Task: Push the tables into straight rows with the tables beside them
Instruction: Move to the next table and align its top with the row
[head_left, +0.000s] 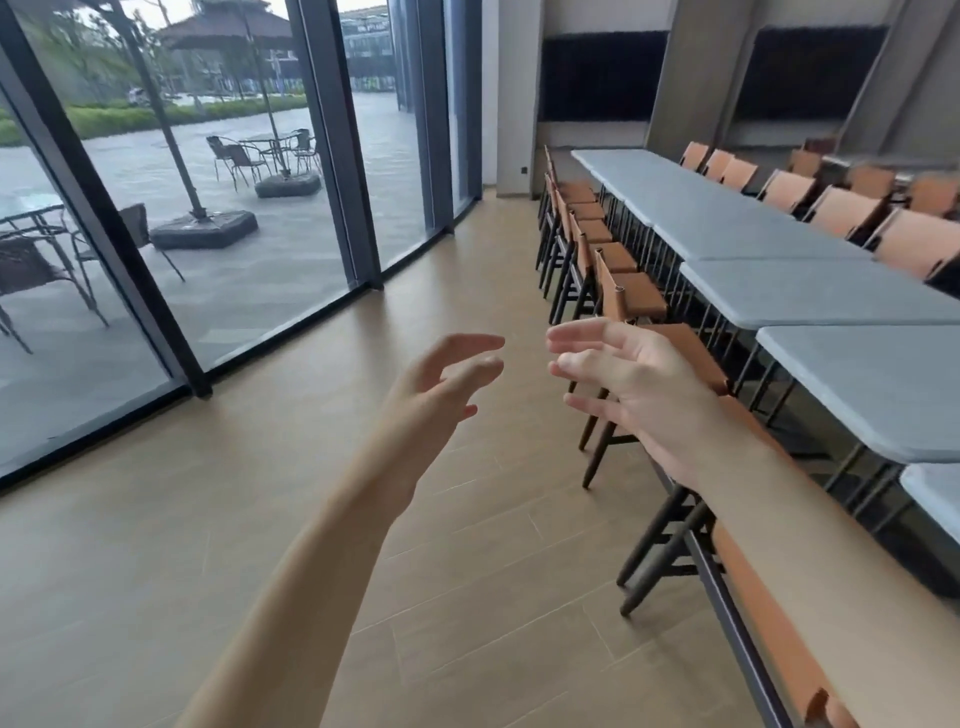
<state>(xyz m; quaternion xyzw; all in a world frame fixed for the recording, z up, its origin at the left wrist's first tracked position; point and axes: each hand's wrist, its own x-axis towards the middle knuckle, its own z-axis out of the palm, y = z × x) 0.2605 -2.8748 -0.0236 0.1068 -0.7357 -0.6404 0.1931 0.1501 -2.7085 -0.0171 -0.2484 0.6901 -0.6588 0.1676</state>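
both hands were raised in front of the body over the wooden floor, palms facing each other. the left hand had its fingers spread and loosely curled, holding nothing. the right hand was likewise spread and empty, positioned in front of an orange chair. neither hand touched a table. the grey tables stood end to end in a row at the right, chairs lining both sides. the joints between adjacent tabletops looked slightly uneven. glass wall panels stood at the left.
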